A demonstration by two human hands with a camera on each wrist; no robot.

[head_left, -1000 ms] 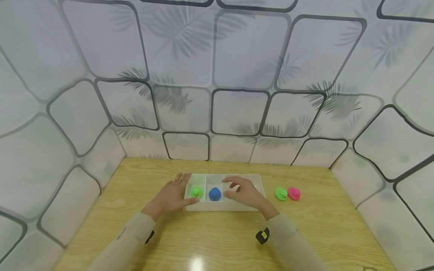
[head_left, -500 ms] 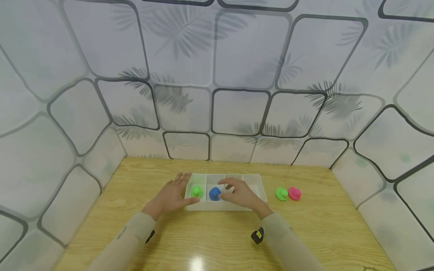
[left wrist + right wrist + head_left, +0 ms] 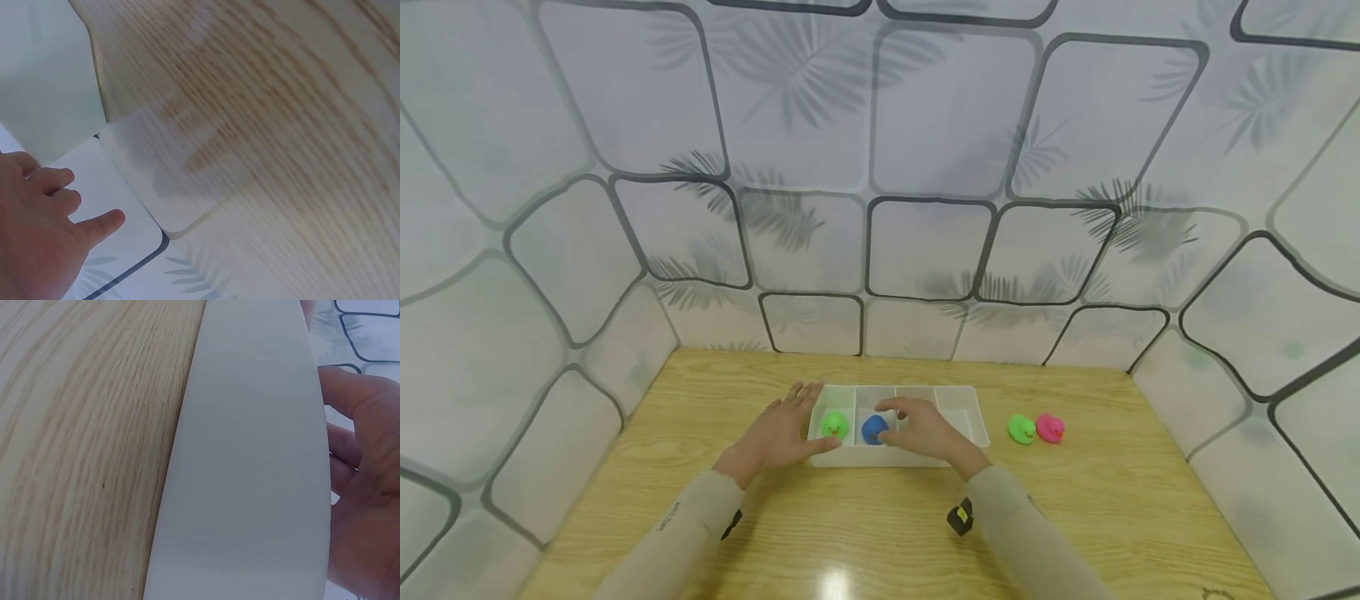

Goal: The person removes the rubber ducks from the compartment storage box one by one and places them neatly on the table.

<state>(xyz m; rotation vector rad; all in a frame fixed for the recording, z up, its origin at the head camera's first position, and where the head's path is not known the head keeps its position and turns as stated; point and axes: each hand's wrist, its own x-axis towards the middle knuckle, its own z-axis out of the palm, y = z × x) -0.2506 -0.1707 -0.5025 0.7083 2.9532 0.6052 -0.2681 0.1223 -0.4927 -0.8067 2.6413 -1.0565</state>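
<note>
A white divided tray (image 3: 880,457) lies on the table. A green rubber duck (image 3: 834,426) sits in its leftmost compartment, and a blue rubber duck (image 3: 873,430) in the one beside it. My left hand (image 3: 778,437) rests at the tray's left end, fingers extended and thumb along the front rim. Over the tray, my right hand (image 3: 925,429) arches with thumb and index finger apart, their tips at the blue duck's right side; whether they touch it I cannot tell. The right wrist view shows the hand (image 3: 375,450) behind the tray's front wall (image 3: 250,450), which hides the fingertips.
Right of the tray, a second green duck (image 3: 1022,429) and a pink duck (image 3: 1050,428) stand side by side on the wooden table (image 3: 880,533). A patterned wall (image 3: 925,250) closes off the back and sides.
My right hand has moved left over the tray, toward the blue duck, uncovering the right-hand compartment. The left hand and the ducks stay where they were.
</note>
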